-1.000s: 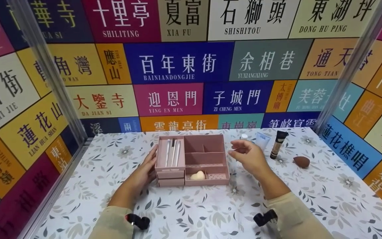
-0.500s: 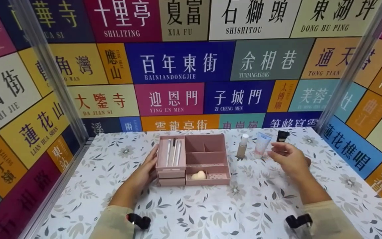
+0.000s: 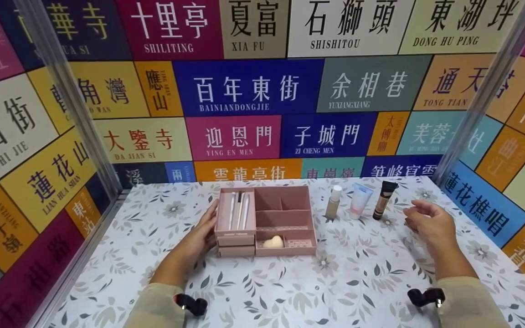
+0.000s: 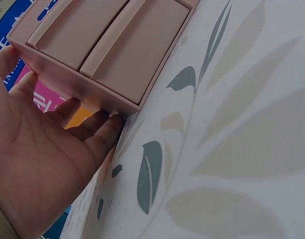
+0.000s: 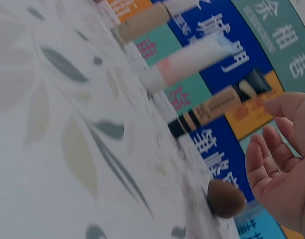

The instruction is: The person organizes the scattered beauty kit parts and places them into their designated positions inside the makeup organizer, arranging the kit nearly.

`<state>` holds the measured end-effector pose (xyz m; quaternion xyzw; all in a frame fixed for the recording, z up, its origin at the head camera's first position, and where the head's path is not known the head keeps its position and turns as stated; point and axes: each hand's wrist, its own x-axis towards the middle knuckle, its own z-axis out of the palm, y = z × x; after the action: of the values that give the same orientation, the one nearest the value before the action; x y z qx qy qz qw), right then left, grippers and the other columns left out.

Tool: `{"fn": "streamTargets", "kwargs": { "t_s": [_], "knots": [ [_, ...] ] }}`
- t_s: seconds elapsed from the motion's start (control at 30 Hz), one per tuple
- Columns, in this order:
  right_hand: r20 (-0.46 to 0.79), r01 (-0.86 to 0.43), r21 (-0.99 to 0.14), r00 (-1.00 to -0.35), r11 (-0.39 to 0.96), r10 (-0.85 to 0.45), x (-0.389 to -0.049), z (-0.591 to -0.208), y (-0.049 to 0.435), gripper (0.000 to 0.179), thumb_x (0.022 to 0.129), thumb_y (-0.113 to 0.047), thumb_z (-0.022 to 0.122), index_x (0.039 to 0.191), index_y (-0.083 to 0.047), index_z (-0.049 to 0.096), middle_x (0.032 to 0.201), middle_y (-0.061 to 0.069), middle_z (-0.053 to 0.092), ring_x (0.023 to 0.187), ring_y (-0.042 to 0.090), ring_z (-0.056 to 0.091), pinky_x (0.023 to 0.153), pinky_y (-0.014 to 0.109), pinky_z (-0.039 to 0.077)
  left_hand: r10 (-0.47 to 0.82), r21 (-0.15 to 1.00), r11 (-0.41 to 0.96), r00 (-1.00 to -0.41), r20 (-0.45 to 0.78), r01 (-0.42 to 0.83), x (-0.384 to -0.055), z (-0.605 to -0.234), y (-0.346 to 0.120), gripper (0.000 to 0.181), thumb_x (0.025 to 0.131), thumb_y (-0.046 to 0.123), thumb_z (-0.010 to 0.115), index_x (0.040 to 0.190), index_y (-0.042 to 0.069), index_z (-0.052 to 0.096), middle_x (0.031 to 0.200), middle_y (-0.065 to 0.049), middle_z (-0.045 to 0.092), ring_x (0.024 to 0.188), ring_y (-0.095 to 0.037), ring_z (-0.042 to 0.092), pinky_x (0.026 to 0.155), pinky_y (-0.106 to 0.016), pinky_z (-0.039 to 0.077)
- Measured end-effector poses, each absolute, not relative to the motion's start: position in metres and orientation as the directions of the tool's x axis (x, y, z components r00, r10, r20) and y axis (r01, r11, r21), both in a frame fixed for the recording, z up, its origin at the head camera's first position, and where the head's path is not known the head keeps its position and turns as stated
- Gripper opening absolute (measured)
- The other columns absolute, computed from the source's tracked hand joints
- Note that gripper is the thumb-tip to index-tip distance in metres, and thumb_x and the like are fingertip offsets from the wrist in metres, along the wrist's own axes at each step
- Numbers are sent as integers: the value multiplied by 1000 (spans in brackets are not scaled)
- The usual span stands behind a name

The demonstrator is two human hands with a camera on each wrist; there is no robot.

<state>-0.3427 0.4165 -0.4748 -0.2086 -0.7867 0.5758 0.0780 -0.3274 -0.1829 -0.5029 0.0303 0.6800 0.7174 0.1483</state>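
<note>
My left hand (image 3: 196,234) rests its fingertips against the left side of a pink desktop organizer (image 3: 285,218); the left wrist view shows the fingers (image 4: 105,134) extended along its wall, beside two drawers (image 4: 137,47). Three slim pens or brushes (image 3: 239,210) lie in the organizer's upper left tray, and a cream makeup sponge (image 3: 273,241) sits in a front compartment. Over the table's right side, my right hand (image 3: 433,223) holds nothing, its fingers loosely bent. Near it is a brown makeup sponge (image 5: 226,198), mostly hidden by the hand in the head view.
Between organizer and right hand stand a foundation bottle (image 3: 333,203) with white cap, a pale blue-and-pink tube (image 3: 360,201) and a black-and-tan tube (image 3: 383,201). Leaf-patterned cloth covers the table (image 3: 290,291). Walls of coloured sign panels (image 3: 249,86) rise behind and at both sides.
My right hand has moved rightward from beside the organizer, past the bottle and tubes, to the brown sponge. My left hand stays on the organizer's side.
</note>
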Motion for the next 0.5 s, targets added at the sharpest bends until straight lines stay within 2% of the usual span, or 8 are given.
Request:
{"fn": "streamTargets", "kwargs": {
  "t_s": [0.17, 0.27, 0.4, 0.5],
  "knots": [
    [-148, 298, -918, -871, 264, 469, -342, -486, 437, 50, 97, -44, 78, 141, -28, 62, 112, -18, 60, 106, 4, 60, 86, 17, 56, 243, 985, -24, -957, -160, -171, -328, -503, -183, 50, 111, 53, 46, 156, 69, 31, 180, 16, 15, 165, -27, 29, 135, -53, 25],
    [-144, 293, -923, -863, 248, 485, -341, -494, 446, 52, 96, -44, 79, 142, -27, 63, 110, -19, 62, 105, 4, 61, 86, 20, 58, 258, 988, -31, -956, -136, -149, -328, -504, -183, 54, 112, 50, 45, 162, 63, 26, 181, 12, 13, 165, -29, 28, 135, -54, 25],
    [-211, 287, -955, -838, 77, 504, -340, -502, 457, 51, 94, -36, 84, 141, -28, 64, 110, -16, 62, 104, 7, 63, 85, 20, 60, 272, 989, -47, -954, -124, -142, -329, -506, -183, 56, 113, 47, 46, 163, 61, 24, 182, 11, 12, 166, -29, 27, 135, -54, 25],
    [-287, 298, -952, -810, -62, 512, -338, -506, 465, 55, 91, -32, 88, 141, -30, 64, 112, -13, 61, 108, 11, 59, 82, 20, 58, 248, 984, -32, -955, -164, -178, -329, -505, -183, 52, 111, 53, 49, 156, 70, 30, 180, 16, 16, 165, -25, 30, 135, -52, 24]
  ]
}}
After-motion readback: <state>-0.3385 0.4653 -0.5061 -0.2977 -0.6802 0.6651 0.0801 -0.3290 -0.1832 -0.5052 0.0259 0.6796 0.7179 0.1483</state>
